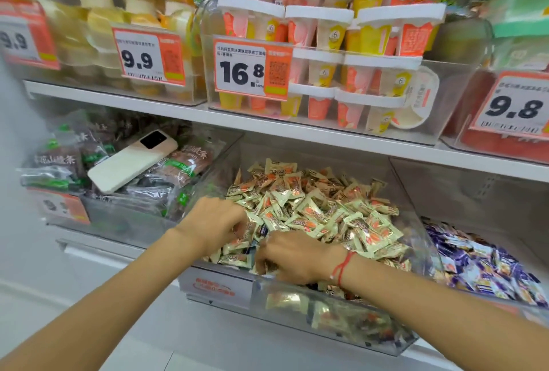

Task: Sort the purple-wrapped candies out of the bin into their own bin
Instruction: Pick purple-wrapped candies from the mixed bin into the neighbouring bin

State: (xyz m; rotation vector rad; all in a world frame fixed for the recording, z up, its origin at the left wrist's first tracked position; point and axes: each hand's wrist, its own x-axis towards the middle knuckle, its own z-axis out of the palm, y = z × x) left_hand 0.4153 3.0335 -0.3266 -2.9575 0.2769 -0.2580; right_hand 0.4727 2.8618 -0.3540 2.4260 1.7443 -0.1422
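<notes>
**Two hands deep in the candy bin**

Two hands work side by side at the front of a clear plastic bin [416, 222] heaped with cream-and-orange wrapped candies [320, 210]. The left hand [215, 222] lies knuckles up on the pile, fingers curled down into the wrappers; whether they have hold of a candy cannot be told. The right hand [289, 255], a red string bracelet [341, 266] at its wrist, sits just beside it, fingers bent and tucked among the wrappers, its hold hidden as well. Between the two hands a dark purple-blue wrapper [263, 229] peeps from the heap. To the right of the right hand, in the neighbouring bin [427, 255], lie the purple-wrapped candies [481, 263]. Left of and beyond the left hand, a cream-backed phone [130, 161] rests on dark snack packets [56, 162]. On the shelf [267, 128] above both hands stand cone-shaped cups [326, 73] behind a 16.8 price tag [252, 67]
</notes>
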